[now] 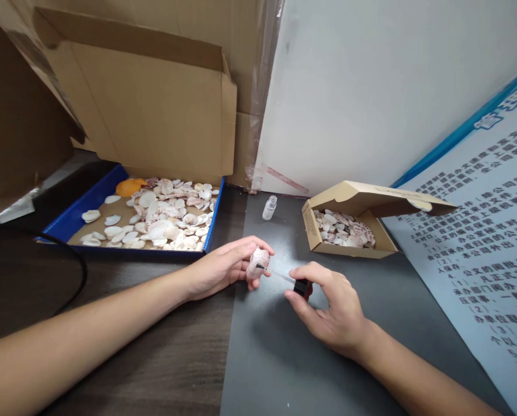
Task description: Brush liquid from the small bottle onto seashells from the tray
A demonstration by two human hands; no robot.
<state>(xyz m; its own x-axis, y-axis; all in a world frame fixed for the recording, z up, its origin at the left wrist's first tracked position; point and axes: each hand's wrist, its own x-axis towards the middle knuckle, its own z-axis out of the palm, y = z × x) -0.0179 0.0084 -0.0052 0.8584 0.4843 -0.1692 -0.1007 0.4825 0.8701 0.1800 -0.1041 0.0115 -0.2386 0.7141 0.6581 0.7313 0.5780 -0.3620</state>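
Note:
A pinkish, ribbed seashell (257, 261) is pinched in the fingers of my left hand (226, 266), held above the seam between the wood-grain table and a grey mat. My right hand (334, 300) grips the black cap of a small brush applicator (301, 286) between thumb and fingers. Its thin clear stem points left, and the dark bristle tip meets the shell's face. Behind both hands stands a small clear glass bottle (269, 208), upright and without a cap, with a white label.
An open blue-sided box (122, 173) of many white and pinkish shells and one orange shell lies at left, its cardboard lid raised. A smaller cardboard box (313, 228) with shells sits at right. A black cable (85, 271) loops near my left forearm. A printed poster (479, 231) borders the right.

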